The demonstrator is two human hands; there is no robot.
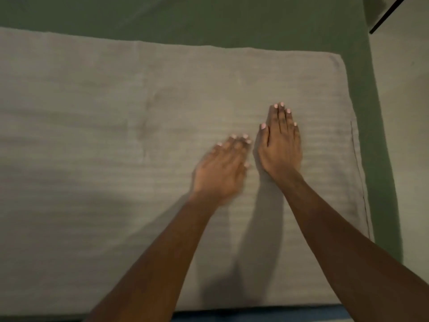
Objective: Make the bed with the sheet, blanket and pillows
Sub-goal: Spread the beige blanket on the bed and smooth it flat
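A pale beige ribbed blanket (116, 147) lies spread flat across the bed, over a green sheet (232, 22) that shows along the far side and the right edge. My right hand (281, 145) rests palm down on the blanket near its right end, fingers straight and together. My left hand (222, 169) lies just left of it, also flat with straight fingers, blurred by motion. Neither hand holds anything. No pillow is in view.
The blanket's right edge (358, 170) has a stitched hem, with a green strip of sheet (371, 135) beside it. Pale floor (404, 112) lies to the right. A dark object (383, 12) sits at the top right corner. A blue strip (255, 316) runs along the bottom.
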